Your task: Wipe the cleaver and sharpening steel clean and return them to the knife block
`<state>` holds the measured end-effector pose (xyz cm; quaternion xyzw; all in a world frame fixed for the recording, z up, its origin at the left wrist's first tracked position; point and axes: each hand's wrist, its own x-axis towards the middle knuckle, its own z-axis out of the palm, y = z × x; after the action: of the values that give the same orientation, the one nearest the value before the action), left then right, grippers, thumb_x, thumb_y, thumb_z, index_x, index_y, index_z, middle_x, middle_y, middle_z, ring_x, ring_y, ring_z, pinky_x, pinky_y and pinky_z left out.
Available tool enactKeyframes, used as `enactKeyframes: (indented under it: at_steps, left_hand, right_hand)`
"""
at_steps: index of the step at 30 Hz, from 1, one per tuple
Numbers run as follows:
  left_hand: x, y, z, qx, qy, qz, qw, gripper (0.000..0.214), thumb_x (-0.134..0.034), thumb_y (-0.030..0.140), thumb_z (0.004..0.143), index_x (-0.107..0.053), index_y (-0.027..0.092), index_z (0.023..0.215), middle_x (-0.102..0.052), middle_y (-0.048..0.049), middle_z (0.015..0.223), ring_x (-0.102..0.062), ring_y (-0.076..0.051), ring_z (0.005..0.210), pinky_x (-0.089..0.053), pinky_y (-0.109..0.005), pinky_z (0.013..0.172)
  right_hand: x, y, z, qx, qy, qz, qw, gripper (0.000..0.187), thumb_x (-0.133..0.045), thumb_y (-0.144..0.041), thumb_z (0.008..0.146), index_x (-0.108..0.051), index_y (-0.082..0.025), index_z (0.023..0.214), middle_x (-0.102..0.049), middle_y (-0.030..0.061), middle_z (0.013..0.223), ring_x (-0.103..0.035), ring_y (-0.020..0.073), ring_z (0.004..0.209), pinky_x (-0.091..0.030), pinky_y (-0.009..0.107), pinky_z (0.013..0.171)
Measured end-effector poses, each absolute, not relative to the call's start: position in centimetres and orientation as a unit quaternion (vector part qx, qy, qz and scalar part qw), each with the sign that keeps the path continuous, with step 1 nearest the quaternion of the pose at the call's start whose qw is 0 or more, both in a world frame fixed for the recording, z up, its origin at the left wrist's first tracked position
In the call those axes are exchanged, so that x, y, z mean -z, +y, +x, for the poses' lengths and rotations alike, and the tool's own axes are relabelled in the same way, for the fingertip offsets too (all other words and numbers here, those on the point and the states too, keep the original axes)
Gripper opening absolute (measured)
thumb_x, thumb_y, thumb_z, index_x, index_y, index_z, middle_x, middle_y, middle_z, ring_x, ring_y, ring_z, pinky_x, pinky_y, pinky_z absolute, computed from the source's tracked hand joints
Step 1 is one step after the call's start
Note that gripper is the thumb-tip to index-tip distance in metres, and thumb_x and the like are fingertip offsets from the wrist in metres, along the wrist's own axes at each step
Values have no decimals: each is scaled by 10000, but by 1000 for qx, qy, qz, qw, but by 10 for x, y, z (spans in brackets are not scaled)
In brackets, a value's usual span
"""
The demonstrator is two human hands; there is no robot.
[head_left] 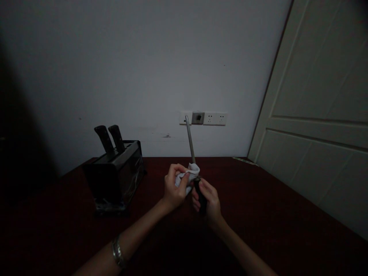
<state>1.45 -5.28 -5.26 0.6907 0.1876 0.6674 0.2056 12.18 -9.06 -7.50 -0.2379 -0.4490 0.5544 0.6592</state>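
My right hand is closed round the black handle of a sharpening steel, whose thin metal rod stands nearly upright above the hands. My left hand is closed on a white cloth, which is bunched round the base of the rod just above the handle. Both hands hover over a dark red table. A metal bracelet sits on my left wrist.
A black knife block with two dark handles sticking up stands on the table to the left. A row of wall sockets is behind the rod. A pale door fills the right side.
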Motion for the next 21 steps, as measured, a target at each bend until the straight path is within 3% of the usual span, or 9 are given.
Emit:
enactKeyframes:
  at_steps: [10,21]
  left_hand:
    - [50,-43,12,-653,231,671,265,125,-537,269,814,-455,175,829,-537,15,685,-510,-106,572,-385,-203,536]
    - [31,-21,-8,-736,277,600,147,146,-573,239,774,-454,178,835,-471,47,643,-469,-98,575,-364,-194,554]
  right_hand:
    - [72,-92,124,-589,-434,-215,647,317,-631,-453,715,-535,-153,748,-434,-74,474,-303,23,297,-265,138,257]
    - [79,-87,127,-535,-501,-240,637,249,-609,-382,774,-474,-178,817,-420,-100,432,-291,27,292,-247,129,268]
